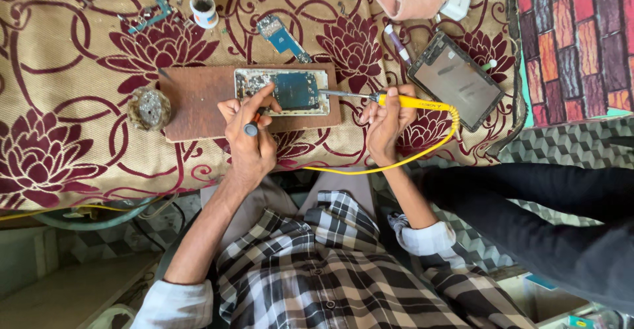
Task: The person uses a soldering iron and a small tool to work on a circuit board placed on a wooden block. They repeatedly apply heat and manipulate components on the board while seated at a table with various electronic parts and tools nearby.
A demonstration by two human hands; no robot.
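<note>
— Well, where's the phone sitting?

— I see the opened phone lying flat on the wooden board, toward the board's right end, its blue circuit face up. My left hand rests at the board's near edge, fingers clenched round a small dark-tipped tool, index finger stretched onto the phone's frame. My right hand, just right of the board, grips the yellow soldering iron like a pen, its tip at the phone's right edge.

— How would it handle?

— Light, stiff and thin, I'd judge, and fragile on the bare circuit. I'd hold it by the pale outer frame, never the blue middle.

— What's around?

— A brass cleaning pad touches the board's left end. Beyond the board lie a small white pot and a loose blue circuit strip. Right of the board, past the iron, a dark screen panel lies tilted. The iron's yellow cord loops below the board's near edge and could drag. Another person's dark sleeve reaches in well to the right
</note>
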